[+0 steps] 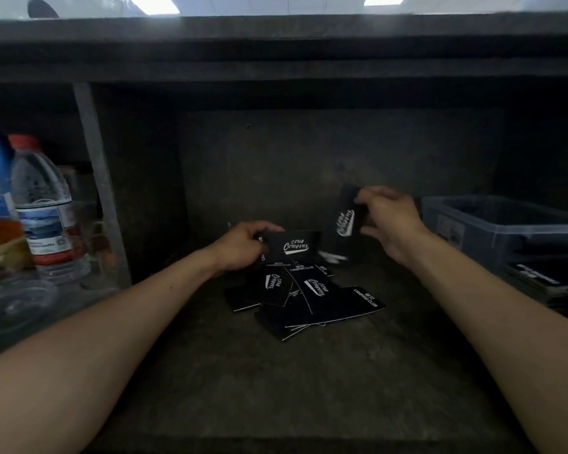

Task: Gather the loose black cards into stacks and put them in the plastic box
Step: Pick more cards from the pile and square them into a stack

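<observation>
Two bare forearms reach in from the near edge of the dark surface [276, 388] and angle toward each other at its middle. Between them, just short of the hands, the loose black cards [309, 296] lie in an overlapping heap. Several show a white script logo, and others read "CAMPING CLUB" in small white capitals.

At the heap's far side the left hand [243, 245] is knuckles-up, thumb on top and fingers curled beneath. It pinches the left end of a level card [292, 245] that reads "CLUB Camping" over a white swoosh. Whether more cards lie under that one I cannot tell.

Farther back and to the right, the right hand [391, 221] is raised off the surface, its thumb and fingertips pinching the right edge of an upright card [346, 217] with the same logo turned sideways.

The clear plastic box [492, 221] stands at the right edge, with black cards inside it. At the left edge stands a water bottle [45, 204] with a red cap; its label is too blurred to read.
</observation>
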A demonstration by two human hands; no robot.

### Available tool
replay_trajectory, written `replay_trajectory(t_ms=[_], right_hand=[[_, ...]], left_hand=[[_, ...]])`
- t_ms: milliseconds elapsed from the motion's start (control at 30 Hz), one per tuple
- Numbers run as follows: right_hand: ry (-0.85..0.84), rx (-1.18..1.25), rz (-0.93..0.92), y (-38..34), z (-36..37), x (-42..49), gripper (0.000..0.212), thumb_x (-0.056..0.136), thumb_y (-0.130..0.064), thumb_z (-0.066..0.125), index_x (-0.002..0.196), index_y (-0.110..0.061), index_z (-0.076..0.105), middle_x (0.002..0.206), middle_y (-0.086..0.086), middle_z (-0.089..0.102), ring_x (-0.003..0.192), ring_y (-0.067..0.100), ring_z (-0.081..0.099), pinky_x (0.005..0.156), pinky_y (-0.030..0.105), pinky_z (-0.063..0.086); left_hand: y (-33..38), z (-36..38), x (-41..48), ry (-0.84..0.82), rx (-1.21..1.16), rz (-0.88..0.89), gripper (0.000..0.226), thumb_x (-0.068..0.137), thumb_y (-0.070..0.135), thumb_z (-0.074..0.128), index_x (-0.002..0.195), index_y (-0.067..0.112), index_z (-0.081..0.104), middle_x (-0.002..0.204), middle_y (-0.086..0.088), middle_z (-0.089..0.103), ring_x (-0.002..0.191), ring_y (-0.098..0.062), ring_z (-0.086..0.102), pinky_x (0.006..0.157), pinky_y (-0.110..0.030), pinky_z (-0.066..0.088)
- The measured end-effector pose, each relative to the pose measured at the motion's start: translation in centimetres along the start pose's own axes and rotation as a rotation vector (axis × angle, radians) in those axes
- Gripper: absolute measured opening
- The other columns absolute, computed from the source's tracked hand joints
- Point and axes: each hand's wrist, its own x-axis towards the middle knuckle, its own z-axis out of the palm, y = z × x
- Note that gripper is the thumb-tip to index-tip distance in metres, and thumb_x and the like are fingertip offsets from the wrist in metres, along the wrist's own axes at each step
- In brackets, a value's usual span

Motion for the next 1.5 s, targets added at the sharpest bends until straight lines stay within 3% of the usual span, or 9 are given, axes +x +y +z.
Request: replay_trajectory(t_ms=[233,500,700,800,900,1133,1233,1333,1500], right_hand=[[-0.043,-0.138,0.255,2.5,0.3,-0.1,0.018,0.082,-0.012,0.076,0.084,-0.022,0.062,0.075,-0.004,0.070,0.055,0.002,0.066,0.051,0.020,0.041],[-0.200,-0.846,-0.074,3.2,0.9,-0.7,0.023,0.071,-0.035,0.088,0.070,-0.023,0.068,0.067,-0.008,0.064,0.065,0.008,0.059,0.071,0.023,0.048],[-0.567,-1.318,0.136,-0.6,2.3,-3.9,0.086,0.036,-0.084,0.078,0.095,-0.022,0.074,0.085,-0.005,0.074,0.084,0.013,0.068,0.077,0.029,0.055],[-0.668,-1.337,0.202,-1.1,2.2,-4.4,0.080,0.049,-0.065,0.088,0.113,-0.020,0.070,0.102,0.000,0.073,0.096,0.016,0.067,0.093,0.036,0.054],[-0.660,-1.122,0.229,-0.9,1.8,-4.2,0.053,0.059,-0.030,0.094,0.106,-0.022,0.071,0.099,-0.004,0.070,0.098,0.013,0.064,0.079,0.028,0.053],[-0.288,-0.476,-0.121,0.9,1.6,-2.2,0.038,0.067,0.015,0.079,0.092,-0.010,0.067,0.084,0.009,0.072,0.067,0.010,0.067,0.064,0.021,0.055],[-0.126,-0.646,-0.268,2.7,2.1,-1.8,0.042,0.061,-0.007,0.092,0.080,-0.026,0.060,0.074,-0.002,0.066,0.064,0.009,0.062,0.064,0.026,0.051],[-0.006,-0.834,-0.335,2.7,2.0,-1.8,0.043,0.058,-0.035,0.094,0.074,-0.029,0.055,0.068,-0.010,0.060,0.062,0.004,0.057,0.053,0.024,0.039],[-0.388,-0.954,-0.118,1.6,3.4,-4.4,0.065,0.039,-0.091,0.069,0.067,-0.032,0.069,0.059,-0.017,0.065,0.061,-0.002,0.061,0.052,0.020,0.041]], left_hand=[[-0.1,0.1,0.4,0.028,-0.009,-0.086,0.027,0.084,0.000,0.059,0.102,0.016,0.071,0.094,-0.001,0.074,0.081,-0.014,0.066,0.070,-0.026,0.054],[-1.0,-0.4,0.5,0.144,0.004,-0.047,0.025,0.085,0.002,0.074,0.102,0.018,0.067,0.091,-0.003,0.071,0.085,-0.016,0.067,0.081,-0.028,0.055],[-1.0,-1.0,0.4,0.170,0.032,-0.104,0.037,0.084,-0.010,0.062,0.103,0.021,0.067,0.092,0.003,0.069,0.084,-0.009,0.063,0.070,-0.017,0.050],[-1.1,-0.5,0.4,0.113,0.077,-0.097,0.028,0.092,-0.002,0.060,0.109,0.019,0.069,0.097,0.001,0.071,0.084,-0.006,0.064,0.070,-0.013,0.049],[-1.0,-0.5,0.4,0.108,0.037,-0.080,0.028,0.095,-0.002,0.057,0.117,0.011,0.068,0.110,-0.010,0.071,0.096,-0.018,0.066,0.087,-0.027,0.053],[0.3,-0.4,0.0,-0.011,-0.059,-0.072,0.024,0.091,0.015,0.054,0.091,0.028,0.075,0.085,0.018,0.075,0.083,-0.001,0.069,0.071,-0.020,0.049],[0.6,-0.2,-0.4,-0.069,0.038,-0.060,0.008,0.089,0.034,0.070,0.097,0.034,0.072,0.090,0.014,0.075,0.081,0.002,0.069,0.060,-0.008,0.049],[0.2,-0.4,-0.2,0.000,0.105,-0.054,0.016,0.092,0.011,0.067,0.104,0.022,0.068,0.096,0.001,0.071,0.088,-0.012,0.067,0.069,-0.013,0.052],[-0.1,-1.0,-0.2,0.098,0.066,-0.134,0.031,0.090,-0.008,0.056,0.116,0.004,0.068,0.105,-0.014,0.070,0.092,-0.021,0.064,0.081,-0.027,0.051]])
